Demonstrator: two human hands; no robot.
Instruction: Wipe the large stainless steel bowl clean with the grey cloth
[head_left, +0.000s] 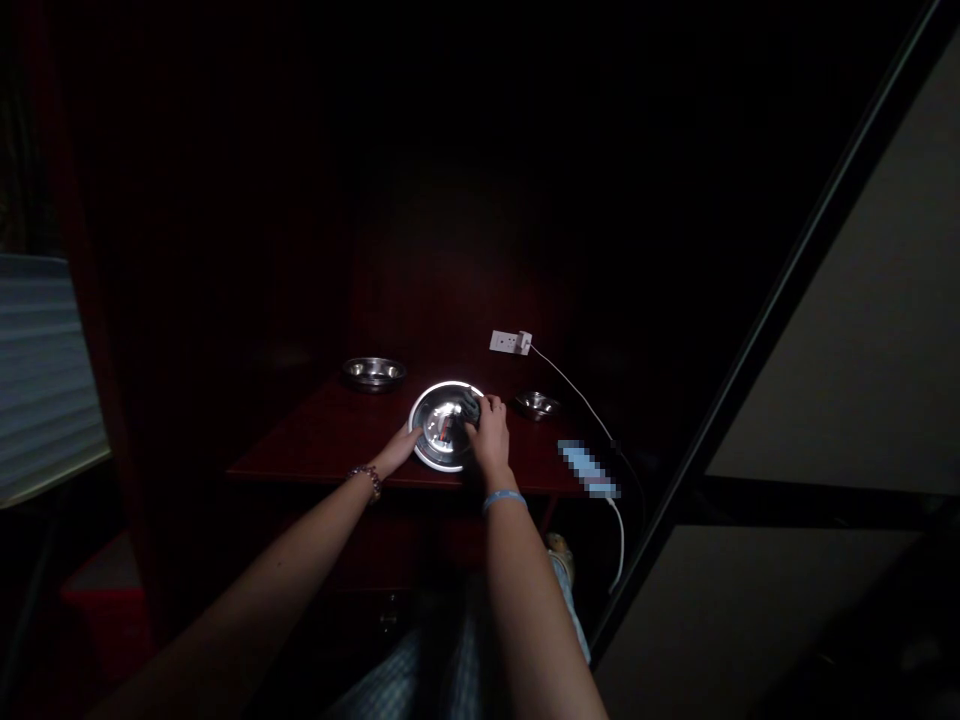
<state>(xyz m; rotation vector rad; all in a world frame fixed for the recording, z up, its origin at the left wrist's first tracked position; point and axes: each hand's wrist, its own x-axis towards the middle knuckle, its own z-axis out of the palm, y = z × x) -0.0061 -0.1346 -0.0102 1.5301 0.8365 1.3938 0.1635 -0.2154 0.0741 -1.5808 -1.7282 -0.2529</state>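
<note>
A round shiny steel plate (431, 455) lies on a dark red wooden table (315, 440) in a dim room. My left hand (400, 447) holds the plate's left rim, with a bead bracelet on that wrist. My right hand (489, 432) is closed on a dark grey pad or cloth (470, 405) pressed against the plate's right inner side; a light blue band circles that wrist. A small dark and reddish mark (445, 428) shows in the plate's middle.
A shallow steel bowl (373, 373) stands behind the plate to the left, and a smaller steel bowl (538, 405) to the right. A white power strip (510, 342) with a plug and white cable (577, 400) lies at the back right. A dark frame (750, 340) slants on the right.
</note>
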